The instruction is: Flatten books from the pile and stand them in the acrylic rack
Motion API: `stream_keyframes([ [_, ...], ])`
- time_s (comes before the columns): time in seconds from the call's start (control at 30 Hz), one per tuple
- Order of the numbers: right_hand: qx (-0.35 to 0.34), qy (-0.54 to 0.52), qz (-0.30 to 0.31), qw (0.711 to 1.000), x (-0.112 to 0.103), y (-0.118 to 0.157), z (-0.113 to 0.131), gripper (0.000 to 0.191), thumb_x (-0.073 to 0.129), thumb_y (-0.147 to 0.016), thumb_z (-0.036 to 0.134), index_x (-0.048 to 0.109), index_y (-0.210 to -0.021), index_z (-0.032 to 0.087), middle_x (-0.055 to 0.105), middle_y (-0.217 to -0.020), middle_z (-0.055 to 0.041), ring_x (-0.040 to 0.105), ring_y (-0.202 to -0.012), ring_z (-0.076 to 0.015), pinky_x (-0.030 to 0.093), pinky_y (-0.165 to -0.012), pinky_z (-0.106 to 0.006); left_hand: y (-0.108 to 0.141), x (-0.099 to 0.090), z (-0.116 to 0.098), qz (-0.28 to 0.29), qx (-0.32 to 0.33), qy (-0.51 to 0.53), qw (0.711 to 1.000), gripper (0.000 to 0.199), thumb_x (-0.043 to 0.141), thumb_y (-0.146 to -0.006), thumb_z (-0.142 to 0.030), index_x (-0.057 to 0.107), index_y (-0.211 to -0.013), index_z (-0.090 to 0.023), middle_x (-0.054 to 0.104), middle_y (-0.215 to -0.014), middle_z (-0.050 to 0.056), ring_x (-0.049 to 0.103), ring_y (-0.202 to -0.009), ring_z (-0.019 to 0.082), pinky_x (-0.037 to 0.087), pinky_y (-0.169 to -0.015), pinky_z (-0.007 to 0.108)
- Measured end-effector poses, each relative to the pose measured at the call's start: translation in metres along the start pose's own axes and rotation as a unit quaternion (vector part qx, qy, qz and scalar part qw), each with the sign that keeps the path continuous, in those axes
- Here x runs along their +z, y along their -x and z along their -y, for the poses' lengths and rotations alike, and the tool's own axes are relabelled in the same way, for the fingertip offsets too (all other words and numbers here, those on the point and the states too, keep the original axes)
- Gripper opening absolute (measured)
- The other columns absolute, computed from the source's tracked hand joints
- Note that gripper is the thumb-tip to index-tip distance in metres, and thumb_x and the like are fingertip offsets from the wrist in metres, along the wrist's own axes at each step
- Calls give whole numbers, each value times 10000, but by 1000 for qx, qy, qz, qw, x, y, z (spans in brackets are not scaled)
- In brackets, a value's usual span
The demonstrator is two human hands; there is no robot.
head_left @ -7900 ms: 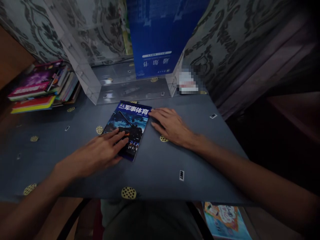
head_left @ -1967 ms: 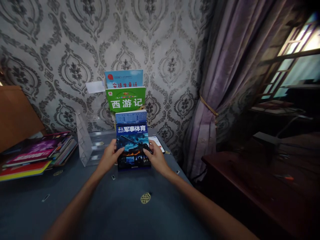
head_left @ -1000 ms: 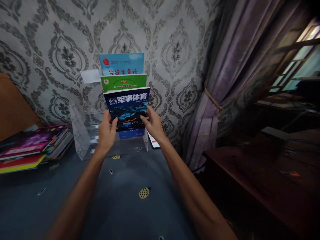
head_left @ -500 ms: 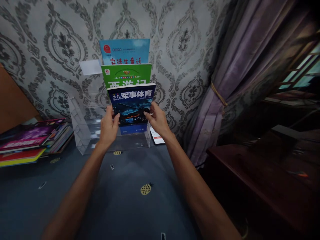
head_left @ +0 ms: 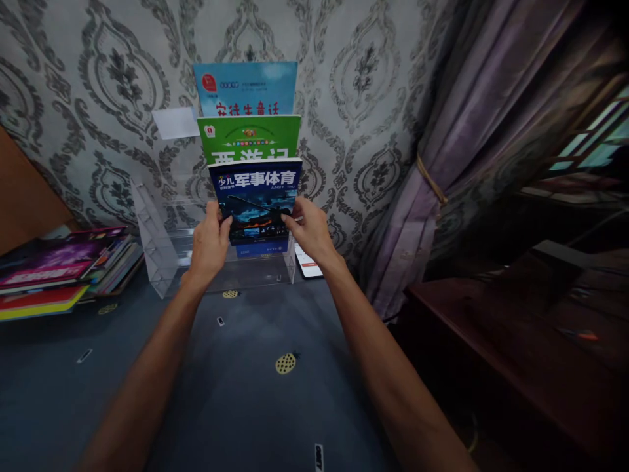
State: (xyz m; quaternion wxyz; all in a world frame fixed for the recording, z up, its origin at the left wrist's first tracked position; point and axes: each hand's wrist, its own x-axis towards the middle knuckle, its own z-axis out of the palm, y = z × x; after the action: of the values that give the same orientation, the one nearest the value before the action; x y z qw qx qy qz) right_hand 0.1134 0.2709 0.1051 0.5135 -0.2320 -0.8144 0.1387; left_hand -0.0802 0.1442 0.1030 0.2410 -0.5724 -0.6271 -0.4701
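Hands (head_left: 210, 244) gripping dark book (head_left: 255, 203) (both edges), clear rack (head_left: 156, 239).

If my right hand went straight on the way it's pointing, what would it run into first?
Your right hand grips the dark-covered book, so that comes first. Past it, the green book behind looks next in line, though the depth between them is hard to judge.

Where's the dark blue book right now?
In the head view, the dark blue book is just left of centre, held between the left hand and right hand, in front of the green book at the clear rack.
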Motion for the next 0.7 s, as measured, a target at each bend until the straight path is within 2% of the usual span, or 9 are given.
stream_keyframes([
  [0.13,3,-10,15,1000,3,0,-2,83,595,-864,250,586,-942,226,576,-818,-25,555,-800,-238,487,-798,-415,-1,-3,-1,-1,-6,-6,1000,116,507,-973,-294,520,-1053,-211,583,-786,1,637,-730,207,497,-735,315],
  [0.3,9,2,17,1000,0,1,-5,124,623,-840,206,541,-929,233,578,-811,-20,571,-778,-234,491,-768,-397,1,2,-1,26,-12,4,1000,108,535,-941,-214,524,-1048,-208,590,-780,2,643,-730,214,502,-754,331],
  [0.43,22,31,13,999,-1,1,-8,201,647,-827,194,535,-992,221,618,-888,-48,598,-843,-260,497,-805,-425,4,7,0,52,-8,-11,999,112,530,-931,-202,524,-1042,-195,631,-822,32,668,-796,239,512,-791,356],
  [0.53,30,50,2,998,0,1,-12,259,642,-850,224,548,-1092,215,650,-925,-60,617,-863,-265,501,-812,-423,7,7,-5,107,-30,-90,990,171,501,-952,-231,514,-1104,-153,679,-868,93,685,-830,270,520,-786,368],
  [0.7,26,71,-15,997,3,2,-13,278,594,-869,224,602,-1146,205,692,-927,-70,638,-885,-256,499,-809,-389,6,0,-21,202,-85,-245,944,311,423,-1009,-316,480,-1221,-97,720,-940,177,711,-900,310,522,-796,380],
])
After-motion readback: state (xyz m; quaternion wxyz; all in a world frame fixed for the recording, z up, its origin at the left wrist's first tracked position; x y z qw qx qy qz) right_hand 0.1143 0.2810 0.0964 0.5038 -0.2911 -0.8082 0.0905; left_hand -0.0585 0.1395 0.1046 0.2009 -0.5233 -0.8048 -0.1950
